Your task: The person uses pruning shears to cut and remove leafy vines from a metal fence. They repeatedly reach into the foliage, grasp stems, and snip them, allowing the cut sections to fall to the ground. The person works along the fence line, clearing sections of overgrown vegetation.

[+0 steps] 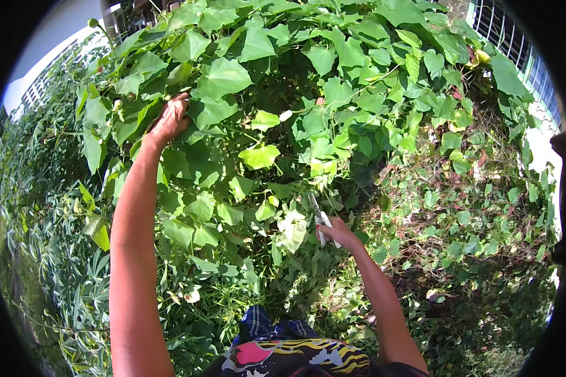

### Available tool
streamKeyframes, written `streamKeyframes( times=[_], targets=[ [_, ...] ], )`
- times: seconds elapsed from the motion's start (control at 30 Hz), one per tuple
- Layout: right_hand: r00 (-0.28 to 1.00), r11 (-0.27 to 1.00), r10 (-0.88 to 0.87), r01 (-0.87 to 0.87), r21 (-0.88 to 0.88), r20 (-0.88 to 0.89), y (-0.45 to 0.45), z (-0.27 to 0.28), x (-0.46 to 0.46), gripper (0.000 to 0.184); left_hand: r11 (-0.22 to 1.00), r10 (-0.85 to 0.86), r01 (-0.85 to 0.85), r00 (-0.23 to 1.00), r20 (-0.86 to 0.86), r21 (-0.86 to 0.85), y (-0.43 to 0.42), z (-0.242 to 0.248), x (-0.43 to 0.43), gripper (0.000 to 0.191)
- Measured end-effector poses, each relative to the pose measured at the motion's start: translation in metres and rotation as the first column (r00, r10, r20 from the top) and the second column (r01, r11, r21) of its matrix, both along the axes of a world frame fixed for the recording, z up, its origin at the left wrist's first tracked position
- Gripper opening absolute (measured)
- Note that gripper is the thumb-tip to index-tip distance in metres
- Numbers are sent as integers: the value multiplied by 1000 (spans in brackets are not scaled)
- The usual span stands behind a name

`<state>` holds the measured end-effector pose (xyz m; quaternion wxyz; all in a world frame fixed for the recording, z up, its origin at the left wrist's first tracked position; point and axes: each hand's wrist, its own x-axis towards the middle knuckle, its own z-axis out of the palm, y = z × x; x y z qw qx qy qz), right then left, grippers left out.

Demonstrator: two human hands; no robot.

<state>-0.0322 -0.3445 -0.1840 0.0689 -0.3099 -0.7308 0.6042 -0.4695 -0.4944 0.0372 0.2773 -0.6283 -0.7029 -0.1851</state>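
My right hand (337,232) holds a pair of pruning shears (328,228) with white handles. Their metal blades point up and away, towards the lower leaves of a dense broad-leaved climbing vine (226,77). A pale, crumpled leaf (292,231) lies just left of the shears. Stretched far forward, my left hand (170,118) is in among the vine's large leaves at the upper left. Its fingers are curled and partly hidden by foliage, so whether they grip a stem cannot be told.
Thin stems and dry brown leaves tangle with small green leaves (453,212) at right. A metal grille (504,28) and a white wall edge (542,141) border the far right. Narrow-leaved plants (85,278) crowd the left. A pale building wall (56,37) rises at upper left.
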Motion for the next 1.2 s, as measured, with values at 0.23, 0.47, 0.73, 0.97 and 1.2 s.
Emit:
streamKeyframes(
  times=[0.23, 0.47, 0.73, 0.97, 1.2],
  targets=[
    [959, 989, 85, -49, 138, -269, 1, 110, -19, 26, 999, -39, 40, 999, 37, -16, 17, -20, -37, 36],
    [956, 994, -71, 90, 55, -283, 57, 187, -126, 26, 998, 12, -23, 987, -162, -66, 16, -32, -64, 47],
    [843, 979, -168, 205, 16, -511, 118, 241, -198, 30, 994, -50, 65, 985, 165, -86, 7, -20, -53, 49],
    [806, 929, -238, 352, 115, -541, 136, 265, -233, 31, 991, -89, 93, 995, 43, -94, -1, -13, -47, 43],
    [822, 867, -297, 445, 224, -487, 123, 230, -214, 24, 991, -93, 128, 862, 498, -35, -4, -28, -86, 55]
  ],
)
